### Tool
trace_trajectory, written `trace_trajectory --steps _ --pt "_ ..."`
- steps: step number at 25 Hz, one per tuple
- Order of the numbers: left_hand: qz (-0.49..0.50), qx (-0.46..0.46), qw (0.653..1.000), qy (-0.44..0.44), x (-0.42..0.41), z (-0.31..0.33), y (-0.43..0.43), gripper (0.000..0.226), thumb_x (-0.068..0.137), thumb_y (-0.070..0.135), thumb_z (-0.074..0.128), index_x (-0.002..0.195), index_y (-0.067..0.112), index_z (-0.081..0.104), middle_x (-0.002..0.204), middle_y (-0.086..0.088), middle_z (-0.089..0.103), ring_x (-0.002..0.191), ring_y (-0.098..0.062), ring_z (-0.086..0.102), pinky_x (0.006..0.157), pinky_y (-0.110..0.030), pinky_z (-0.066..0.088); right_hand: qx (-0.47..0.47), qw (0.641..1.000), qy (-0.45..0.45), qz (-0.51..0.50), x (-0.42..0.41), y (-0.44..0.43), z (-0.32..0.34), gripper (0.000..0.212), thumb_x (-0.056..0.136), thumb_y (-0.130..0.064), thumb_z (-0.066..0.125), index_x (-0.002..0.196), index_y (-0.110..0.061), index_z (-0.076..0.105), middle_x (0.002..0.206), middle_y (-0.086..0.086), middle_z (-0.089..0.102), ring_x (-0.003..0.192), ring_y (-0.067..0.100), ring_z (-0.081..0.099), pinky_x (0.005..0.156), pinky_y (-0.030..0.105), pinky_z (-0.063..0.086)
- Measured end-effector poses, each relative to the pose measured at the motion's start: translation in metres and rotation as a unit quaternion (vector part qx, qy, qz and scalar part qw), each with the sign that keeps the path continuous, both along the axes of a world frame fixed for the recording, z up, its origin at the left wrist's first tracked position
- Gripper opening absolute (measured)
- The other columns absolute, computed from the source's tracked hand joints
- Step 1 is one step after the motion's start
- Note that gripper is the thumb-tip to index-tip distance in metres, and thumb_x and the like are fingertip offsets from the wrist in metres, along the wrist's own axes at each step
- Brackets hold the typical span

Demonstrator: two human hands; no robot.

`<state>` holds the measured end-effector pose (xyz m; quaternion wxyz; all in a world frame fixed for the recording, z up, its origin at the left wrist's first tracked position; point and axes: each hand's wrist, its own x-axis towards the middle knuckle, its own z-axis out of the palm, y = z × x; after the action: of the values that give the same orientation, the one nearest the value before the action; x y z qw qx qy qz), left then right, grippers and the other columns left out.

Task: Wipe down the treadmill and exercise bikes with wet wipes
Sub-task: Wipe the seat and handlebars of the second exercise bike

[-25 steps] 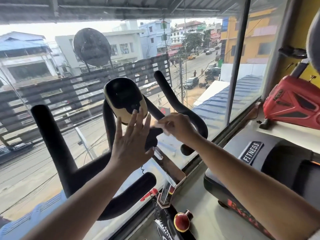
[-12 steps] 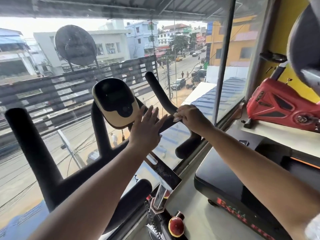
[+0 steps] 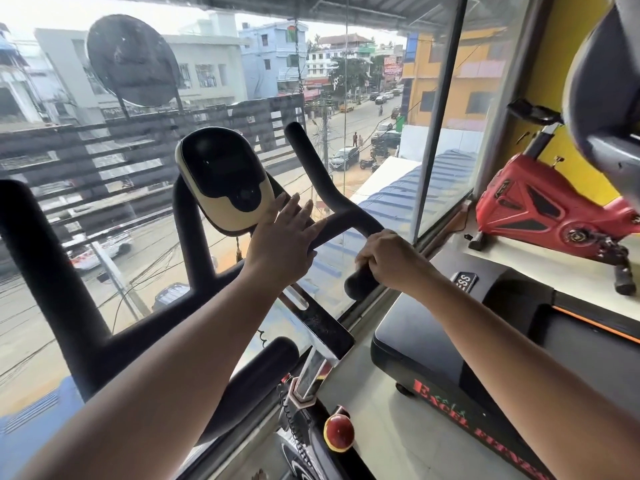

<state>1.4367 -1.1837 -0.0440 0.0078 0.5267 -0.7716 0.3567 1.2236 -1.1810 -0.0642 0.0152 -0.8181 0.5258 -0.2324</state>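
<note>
Where the window (image 3: 381, 174) stands close behind the exercise bike's handlebar (image 3: 343, 216), open room lies only right of the console (image 3: 221, 178), over bare floor (image 3: 374, 427) toward the treadmill (image 3: 450, 358). Matte black padded tube forms the handlebar; the console is a glossy black-and-cream oval. Just right of the console the left hand (image 3: 282, 242) lies flat, fingers (image 3: 292, 207) straight against the bar; farther right the right hand (image 3: 391, 256) curls round its end, any wipe hidden.
</note>
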Motion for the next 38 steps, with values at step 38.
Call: trace_trajectory --steps 38 --pt "0.012 0.013 1.0 0.008 -0.005 0.003 0.006 0.058 0.102 0.052 0.026 0.155 0.036 0.01 0.165 -0.001 0.01 0.152 -0.025 0.002 0.122 -0.048 0.0 -0.34 0.935 -0.077 0.062 0.028 0.043 -0.094 0.044 0.089 -0.011 0.062 0.13 0.001 0.055 0.134 0.019 0.054 0.13 0.031 0.047 0.106 0.046 0.041"
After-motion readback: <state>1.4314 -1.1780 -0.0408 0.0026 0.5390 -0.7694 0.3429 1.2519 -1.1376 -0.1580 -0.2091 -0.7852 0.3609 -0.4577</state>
